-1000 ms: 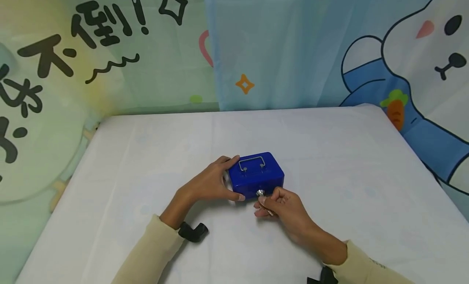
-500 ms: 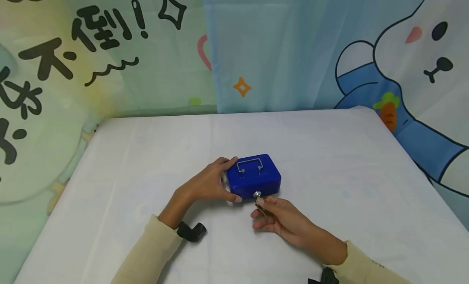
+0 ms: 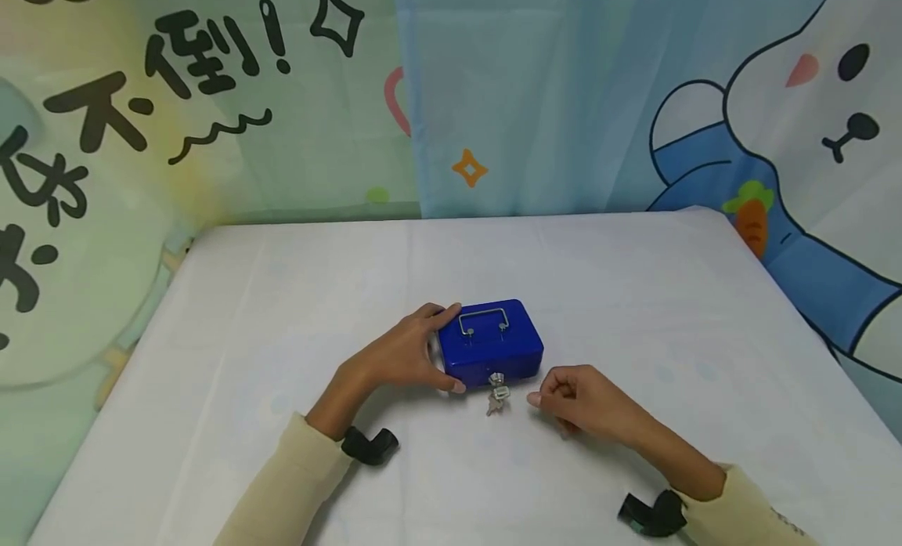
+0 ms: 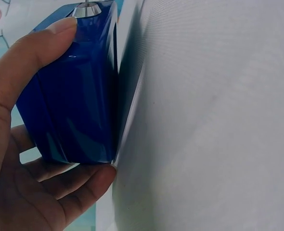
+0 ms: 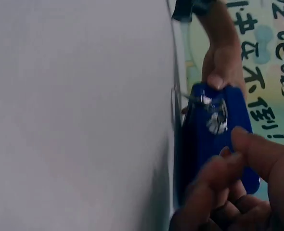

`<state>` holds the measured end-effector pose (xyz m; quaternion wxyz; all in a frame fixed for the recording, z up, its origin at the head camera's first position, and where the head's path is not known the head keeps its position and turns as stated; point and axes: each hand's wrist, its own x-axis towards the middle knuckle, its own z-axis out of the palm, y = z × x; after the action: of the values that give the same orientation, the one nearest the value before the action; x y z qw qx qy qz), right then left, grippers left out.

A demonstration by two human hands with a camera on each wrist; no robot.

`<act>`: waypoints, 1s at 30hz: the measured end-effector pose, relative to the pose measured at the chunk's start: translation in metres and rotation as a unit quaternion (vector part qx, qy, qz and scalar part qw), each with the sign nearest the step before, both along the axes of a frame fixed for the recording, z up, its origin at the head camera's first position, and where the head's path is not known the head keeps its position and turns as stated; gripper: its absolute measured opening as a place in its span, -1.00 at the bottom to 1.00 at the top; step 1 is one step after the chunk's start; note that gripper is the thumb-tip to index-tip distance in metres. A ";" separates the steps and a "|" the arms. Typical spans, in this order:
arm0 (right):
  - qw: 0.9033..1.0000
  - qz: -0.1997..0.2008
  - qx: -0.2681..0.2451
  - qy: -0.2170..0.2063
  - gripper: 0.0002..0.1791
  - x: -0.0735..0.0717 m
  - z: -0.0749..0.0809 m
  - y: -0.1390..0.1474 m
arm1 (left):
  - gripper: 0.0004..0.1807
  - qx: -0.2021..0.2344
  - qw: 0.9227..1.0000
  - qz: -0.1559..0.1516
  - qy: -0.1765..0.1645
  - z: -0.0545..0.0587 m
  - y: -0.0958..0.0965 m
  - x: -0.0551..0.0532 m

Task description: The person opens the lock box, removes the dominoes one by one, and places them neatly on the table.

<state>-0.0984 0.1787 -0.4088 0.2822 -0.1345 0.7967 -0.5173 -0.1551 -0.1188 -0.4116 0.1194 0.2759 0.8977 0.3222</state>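
A small blue metal cash box point(image 3: 503, 346) with a thin wire handle point(image 3: 482, 317) folded on its lid sits on the white-covered table. Its left end is held by my left hand point(image 3: 405, 352); in the left wrist view the thumb point(image 4: 41, 45) lies along the front, and the other fingers curl behind and below. Keys point(image 3: 497, 397) hang from the silver lock point(image 3: 496, 378) on the box's front. To the right of them is my right hand point(image 3: 592, 405), fingers loosely curled and holding nothing, apart from the keys.
White cloth covers the table point(image 3: 317, 280). Behind it hangs a printed curtain point(image 3: 535, 99) with a cartoon bear and large characters. Black camera mounts point(image 3: 369, 446) sit at both wrists, beside the beige sleeves.
My right hand has let go of the keys and drawn back to the right, leaving them hanging at the lock. The left hand keeps its hold, and the box stays in place.
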 end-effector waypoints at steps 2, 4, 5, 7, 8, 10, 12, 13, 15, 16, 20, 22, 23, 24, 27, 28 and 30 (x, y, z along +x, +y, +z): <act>0.995 -0.015 0.056 0.080 -0.70 -0.005 0.002 0.002 | 0.25 -0.006 1.000 -0.002 0.005 0.000 0.000 0.000; 0.985 -0.032 0.093 0.141 -0.70 -0.010 0.004 0.003 | 0.26 -0.012 1.000 -0.004 0.008 -0.001 0.001 -0.001; 0.979 -0.041 0.104 0.170 -0.67 -0.013 0.004 0.003 | 0.26 -0.015 1.000 -0.006 0.009 -0.001 0.002 -0.001; 0.965 -0.050 0.125 0.223 -0.56 -0.018 0.004 0.001 | 0.26 -0.017 1.000 -0.009 0.008 -0.001 0.002 -0.002; 0.960 -0.049 0.128 0.242 -0.48 -0.020 0.005 0.000 | 0.26 -0.017 1.000 -0.010 0.008 -0.001 0.002 -0.002; 0.955 -0.032 0.126 0.268 -0.34 -0.025 0.004 -0.003 | 0.26 -0.020 1.000 -0.012 0.006 -0.001 0.002 -0.002; 0.953 -0.006 0.119 0.279 -0.23 -0.029 0.003 -0.005 | 0.26 -0.026 1.000 -0.012 0.005 -0.001 0.001 -0.001; 0.952 0.007 0.117 0.282 -0.20 -0.031 0.003 -0.007 | 0.26 -0.029 1.000 -0.011 0.004 -0.001 0.001 -0.001; 0.948 0.028 0.121 0.293 -0.17 -0.033 0.003 -0.008 | 0.26 -0.034 0.999 -0.009 0.004 -0.001 0.000 -0.001; 0.946 0.033 0.125 0.298 -0.16 -0.034 0.002 -0.009 | 0.27 -0.035 0.999 -0.009 0.004 -0.002 0.000 -0.001; 0.935 0.039 0.156 0.317 -0.16 -0.035 0.001 -0.008 | 0.27 -0.027 0.999 -0.021 0.004 -0.004 -0.001 -0.002; 0.932 0.041 0.164 0.321 -0.16 -0.036 0.001 -0.007 | 0.27 -0.025 0.999 -0.026 0.004 -0.005 -0.002 -0.002; 0.931 0.044 0.166 0.323 -0.16 -0.037 0.001 -0.006 | 0.27 -0.025 0.999 -0.026 0.005 -0.005 -0.002 -0.002; 0.930 0.048 0.165 0.325 -0.15 -0.038 0.001 -0.006 | 0.27 -0.026 0.999 -0.025 0.006 -0.005 -0.002 -0.002; 0.930 0.077 0.157 0.323 -0.07 -0.042 0.001 -0.005 | 0.25 -0.028 0.999 -0.024 0.006 -0.002 -0.004 -0.002; 0.930 0.087 0.155 0.323 -0.04 -0.043 0.001 -0.004 | 0.25 -0.028 0.999 -0.024 0.004 -0.002 -0.005 -0.002; 0.926 0.108 0.159 0.326 -0.02 -0.046 0.000 -0.003 | 0.24 -0.026 0.999 -0.026 0.002 -0.001 -0.006 -0.003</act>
<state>-0.1448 0.1756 -0.4085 0.0786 -0.3339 0.8973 -0.2779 -0.1579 -0.1249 -0.4122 0.1328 0.2965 0.8986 0.2948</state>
